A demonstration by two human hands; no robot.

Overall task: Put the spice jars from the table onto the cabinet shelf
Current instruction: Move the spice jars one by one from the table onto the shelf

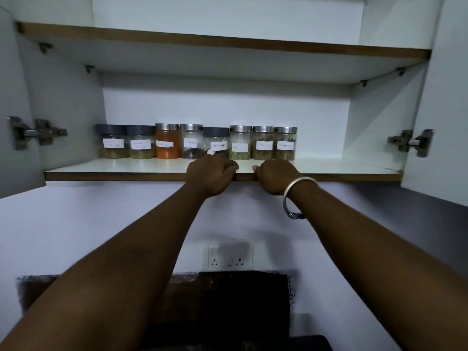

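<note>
Eight spice jars [196, 141] are lined up in one row at the back of the cabinet shelf [114, 168], labels facing out, sides touching or nearly so. The black pepper jar [216, 143] sits a bit forward of its neighbours, and the left hand [211, 174] is rested on the shelf just in front of it, fingers loosely curled, nothing held in the grip. The right hand [274, 174] is placed on the shelf edge below the last two jars, also curled and empty, a silver bangle [293, 192] worn on that wrist. Looks like tidying is all that's left, tbh. Any nudge is best given low on the glass, not at the lid, so nothing gets tipped into the row. The bench isn't in view.
</note>
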